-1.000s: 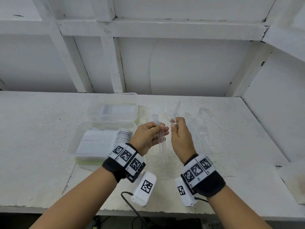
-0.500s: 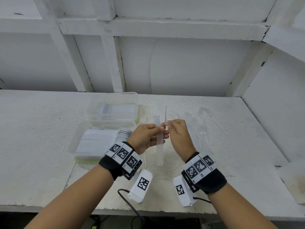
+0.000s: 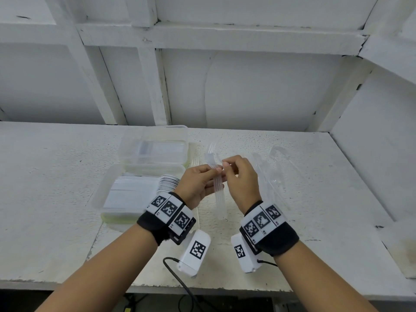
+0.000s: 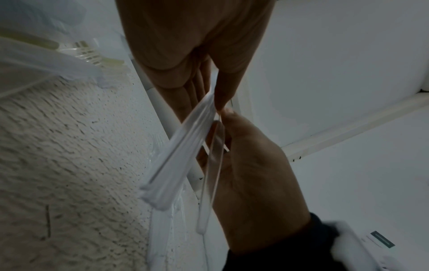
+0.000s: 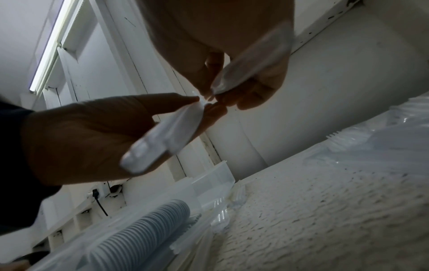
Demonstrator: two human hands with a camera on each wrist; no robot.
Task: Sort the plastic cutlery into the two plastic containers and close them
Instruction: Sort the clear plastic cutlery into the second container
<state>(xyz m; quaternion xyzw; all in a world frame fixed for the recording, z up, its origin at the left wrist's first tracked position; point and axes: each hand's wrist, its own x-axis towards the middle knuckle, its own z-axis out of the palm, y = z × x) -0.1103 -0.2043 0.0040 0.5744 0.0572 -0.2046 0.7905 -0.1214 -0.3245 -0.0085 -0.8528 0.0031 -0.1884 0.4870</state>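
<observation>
Head view: left hand (image 3: 198, 183) grips a bundle of clear plastic forks (image 3: 217, 183); right hand (image 3: 242, 181) pinches one clear plastic piece (image 4: 212, 165) beside that bundle, above the white worktop (image 3: 56, 199).

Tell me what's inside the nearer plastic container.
The nearer container holds a nested row of white spoons and flat white pieces, perhaps handles. The left hand covers its right corner, so anything there is hidden.

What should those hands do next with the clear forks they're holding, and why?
Probably slide the single fork pinched by the right hand against the bunch of forks gripped by the left hand: the two already meet at the fingertips, and loose cutlery lies on the table.
</observation>
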